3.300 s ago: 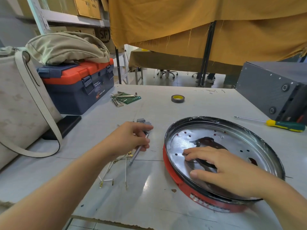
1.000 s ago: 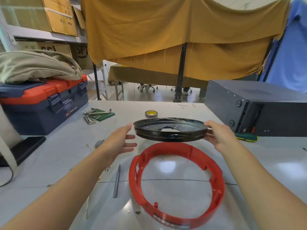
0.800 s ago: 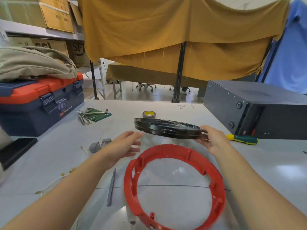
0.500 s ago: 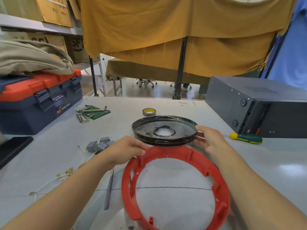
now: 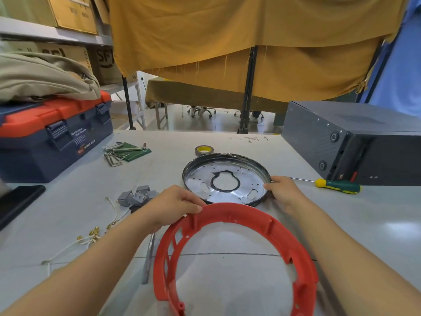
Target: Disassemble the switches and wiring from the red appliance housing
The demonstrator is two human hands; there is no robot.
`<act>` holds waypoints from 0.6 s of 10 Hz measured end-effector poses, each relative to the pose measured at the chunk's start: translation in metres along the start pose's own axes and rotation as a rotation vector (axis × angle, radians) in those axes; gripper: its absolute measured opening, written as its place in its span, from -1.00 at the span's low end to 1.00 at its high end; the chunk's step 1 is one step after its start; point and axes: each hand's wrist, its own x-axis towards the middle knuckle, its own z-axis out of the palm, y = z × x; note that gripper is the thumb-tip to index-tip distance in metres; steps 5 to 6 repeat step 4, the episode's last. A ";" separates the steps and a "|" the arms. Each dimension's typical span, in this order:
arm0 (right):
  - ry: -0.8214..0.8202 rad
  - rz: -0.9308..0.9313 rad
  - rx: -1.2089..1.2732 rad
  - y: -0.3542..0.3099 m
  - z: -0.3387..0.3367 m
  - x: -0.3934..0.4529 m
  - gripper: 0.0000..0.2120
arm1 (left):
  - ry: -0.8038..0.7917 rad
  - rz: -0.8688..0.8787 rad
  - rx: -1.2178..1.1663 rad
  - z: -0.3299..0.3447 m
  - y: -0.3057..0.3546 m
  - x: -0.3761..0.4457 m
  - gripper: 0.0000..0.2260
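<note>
2 hands grip the plate; switches, wires lie freed beside the ring. Nearly done.

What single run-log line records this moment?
stage: plate off ring | metal plate: on table beyond red ring | right hand: grips plate rim | left hand: holds ring's far edge | switches: on table

Red housing ring: open plastic hoop, flat on table, nearest the viewer. Metal plate: round, perforated, central cutout, lying just beyond ring. Grey switches clustered left of the ring; white wires with brass terminals trail nearer left.
</note>
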 end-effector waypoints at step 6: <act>0.110 -0.200 -0.283 -0.012 -0.012 -0.035 -0.74 | 0.368 0.224 0.265 0.001 -0.001 -0.027 -0.86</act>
